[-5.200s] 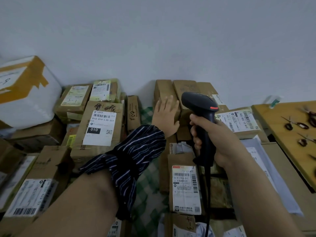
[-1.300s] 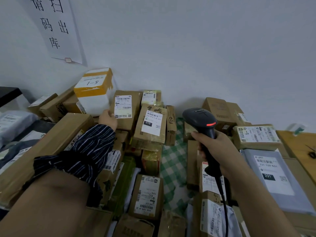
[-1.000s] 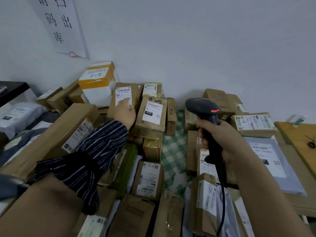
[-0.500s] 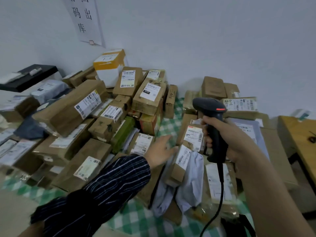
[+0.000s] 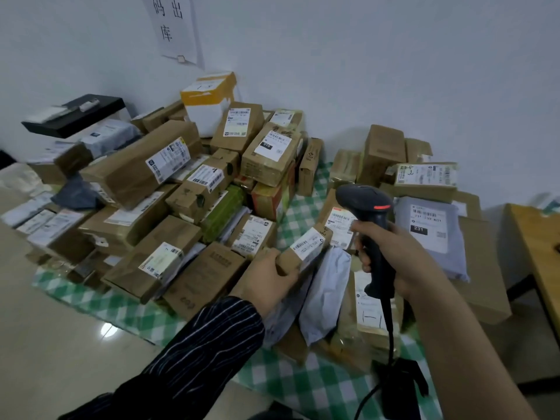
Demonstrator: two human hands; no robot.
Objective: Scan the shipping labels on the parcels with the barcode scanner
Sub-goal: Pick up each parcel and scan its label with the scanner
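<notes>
Gripping slim brown cardboard parcel in left hand | white label just left of black barcode scanner | right hand clamped round scanner

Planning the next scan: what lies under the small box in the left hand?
A pale plastic mailer bag lies under the small box; anything deeper is covered.

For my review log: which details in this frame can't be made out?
Head view only:
- Label on the brown parcel that the left hand grips: print blurred, unreadable.
- Barcode scanner in the right hand: its window faces away, so no beam shows; the handle hides the trigger.
- Wall sign: cut off by the top edge.
- Grey mailer beneath that parcel: any label is hidden under it.
</notes>
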